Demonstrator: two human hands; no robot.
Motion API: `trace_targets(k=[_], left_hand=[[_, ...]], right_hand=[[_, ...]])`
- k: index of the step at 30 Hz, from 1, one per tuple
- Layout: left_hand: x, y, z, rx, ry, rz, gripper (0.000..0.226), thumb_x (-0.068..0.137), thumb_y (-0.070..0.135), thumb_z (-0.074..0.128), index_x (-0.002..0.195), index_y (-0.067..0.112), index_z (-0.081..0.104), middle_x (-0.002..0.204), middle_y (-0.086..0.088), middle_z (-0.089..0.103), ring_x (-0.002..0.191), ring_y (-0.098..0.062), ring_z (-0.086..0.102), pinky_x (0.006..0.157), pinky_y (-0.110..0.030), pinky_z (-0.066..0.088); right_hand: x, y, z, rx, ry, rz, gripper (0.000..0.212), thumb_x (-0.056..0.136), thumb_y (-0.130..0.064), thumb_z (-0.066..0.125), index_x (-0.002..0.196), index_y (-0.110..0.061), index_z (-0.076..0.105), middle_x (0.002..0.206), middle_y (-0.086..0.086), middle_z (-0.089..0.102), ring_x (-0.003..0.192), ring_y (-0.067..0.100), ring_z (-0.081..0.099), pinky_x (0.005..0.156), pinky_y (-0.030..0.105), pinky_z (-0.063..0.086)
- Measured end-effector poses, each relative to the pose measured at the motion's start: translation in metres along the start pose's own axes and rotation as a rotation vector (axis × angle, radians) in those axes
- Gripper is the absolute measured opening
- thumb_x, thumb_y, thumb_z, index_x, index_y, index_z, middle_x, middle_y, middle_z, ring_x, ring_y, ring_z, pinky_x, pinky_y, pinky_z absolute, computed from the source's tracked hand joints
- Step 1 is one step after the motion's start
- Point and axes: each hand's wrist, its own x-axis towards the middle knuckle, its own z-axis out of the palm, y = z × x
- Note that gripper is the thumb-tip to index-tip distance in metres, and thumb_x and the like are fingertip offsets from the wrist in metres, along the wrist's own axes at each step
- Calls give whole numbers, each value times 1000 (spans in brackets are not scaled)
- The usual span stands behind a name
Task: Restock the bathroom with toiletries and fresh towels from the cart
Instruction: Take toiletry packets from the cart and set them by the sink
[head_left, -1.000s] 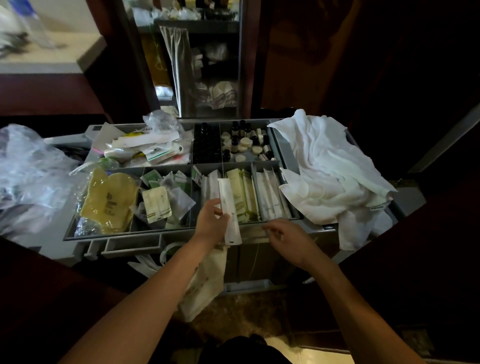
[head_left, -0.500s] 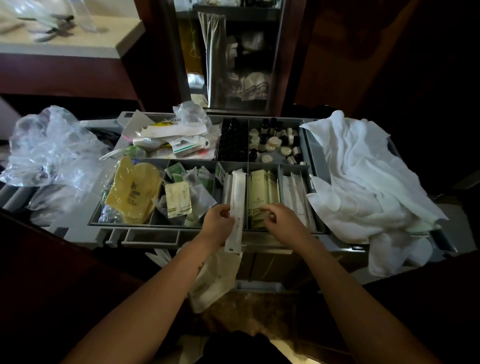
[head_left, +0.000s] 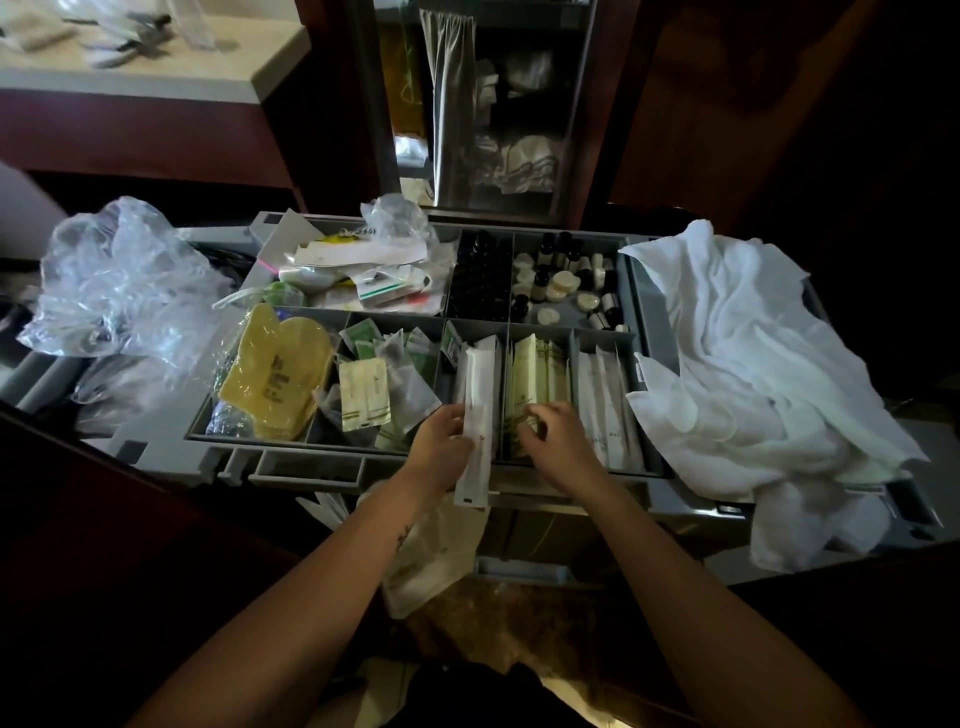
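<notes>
A long white packet (head_left: 475, 415) is clasped in the left grip (head_left: 441, 447), fingers wrapped round its lower half. It lies lengthwise over a near middle compartment of the cart tray (head_left: 644, 291), its near end jutting past the tray's front edge. Just beside it, the right grip (head_left: 556, 441) is curled onto the near ends of the pale green sachets (head_left: 535, 374) in the next compartment. Whether it has actually pinched one I cannot tell.

Further right lie more slim white packets (head_left: 605, 400). Behind them are small dark bottles (head_left: 480, 275) and round white pieces (head_left: 561, 288). A yellow mitt (head_left: 275, 374) fills the near left compartment.

Crumpled white towels (head_left: 753, 374) are heaped over the cart's right end, and a clear plastic bag (head_left: 119, 280) billows at its left. A pale worktop (head_left: 156, 62) shows at top left, among dark wood panelling. Brown mottled floor (head_left: 519, 623) lies below.
</notes>
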Motion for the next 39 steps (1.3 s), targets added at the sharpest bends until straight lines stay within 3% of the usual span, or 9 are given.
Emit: trace_targets(k=[4, 7, 10, 13, 17, 21, 27, 34, 39], left_hand=[[-6, 2, 1, -10, 5, -9, 48, 91, -9, 52, 130, 17, 57, 119, -7, 67, 110, -25, 66, 96, -51, 56], [-12, 5, -2, -37, -3, -21, 46, 92, -12, 50, 130, 14, 56, 111, -6, 69, 101, -22, 70, 81, -38, 59], [-18, 7, -3, -45, 7, -20, 46, 90, -14, 49, 125, 13, 57, 104, -8, 71, 94, -22, 72, 80, -40, 61], [-23, 12, -4, -8, 24, -14, 36, 89, -7, 51, 116, 16, 58, 105, -9, 70, 90, -22, 71, 74, -37, 60], [-27, 11, -9, -13, 42, -10, 24, 88, 9, 51, 108, 20, 62, 101, -12, 70, 92, -30, 71, 90, -54, 57], [-34, 13, -13, 7, 18, 21, 21, 95, 16, 54, 116, 18, 59, 106, -11, 68, 95, -27, 68, 90, -47, 55], [-42, 17, -1, -1, -20, 46, 19, 96, 7, 57, 113, 14, 59, 103, -12, 67, 87, -20, 64, 78, -38, 55], [-54, 17, 33, -12, -93, 30, 23, 89, 11, 57, 109, 20, 61, 107, -11, 65, 101, -32, 65, 94, -55, 55], [-63, 12, 59, -15, -92, 13, 26, 89, 0, 52, 111, 11, 60, 103, -11, 62, 93, -27, 62, 72, -38, 51]], right_hand=[[0, 0, 3, -63, 55, -48, 45, 103, -28, 53, 144, -9, 51, 141, 7, 43, 127, 21, 46, 104, 34, 46], [-2, -2, 3, 1, 41, -27, 43, 104, -25, 52, 145, -11, 50, 142, 6, 45, 115, 13, 52, 88, 18, 43], [-2, -4, 1, 85, 4, -3, 39, 105, -24, 51, 142, -12, 53, 137, 7, 55, 105, 13, 59, 75, 17, 44], [0, -9, -1, 108, -42, -2, 40, 106, -29, 49, 142, -13, 55, 141, 5, 55, 120, 16, 56, 88, 24, 42], [-3, -8, -1, 142, 14, 7, 36, 106, -35, 48, 132, -16, 62, 126, 2, 64, 111, 18, 61, 84, 27, 48], [-16, -7, -10, 234, 183, -8, 36, 101, -28, 59, 133, -14, 64, 129, 1, 66, 118, 15, 60, 100, 31, 49], [-45, -3, -24, 451, 337, 31, 24, 95, -20, 68, 119, -21, 68, 109, -11, 67, 100, 3, 64, 77, 10, 49], [-82, 13, -45, 621, 302, 146, 41, 101, -17, 58, 140, -27, 50, 113, -11, 65, 92, -2, 64, 69, 14, 50], [-102, 32, -50, 763, 269, 238, 35, 101, -11, 51, 135, -20, 55, 97, 0, 76, 87, 7, 73, 73, 29, 59]])
